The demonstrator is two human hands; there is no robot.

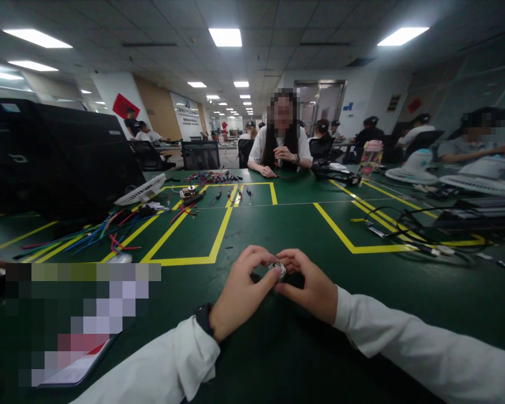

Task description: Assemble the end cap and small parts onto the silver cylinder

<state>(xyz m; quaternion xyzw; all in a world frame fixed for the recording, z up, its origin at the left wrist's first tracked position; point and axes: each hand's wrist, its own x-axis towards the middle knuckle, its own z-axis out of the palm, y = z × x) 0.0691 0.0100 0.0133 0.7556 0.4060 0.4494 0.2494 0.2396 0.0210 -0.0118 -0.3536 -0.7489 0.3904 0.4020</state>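
Together, left hand (240, 292) and right hand (309, 286) fingertips pinch round part (277, 268).

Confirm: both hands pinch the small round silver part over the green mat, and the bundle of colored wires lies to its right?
Not quite. In the head view the colored wires lie to the left. Left hand and right hand do pinch the small round silver part over the green mat.
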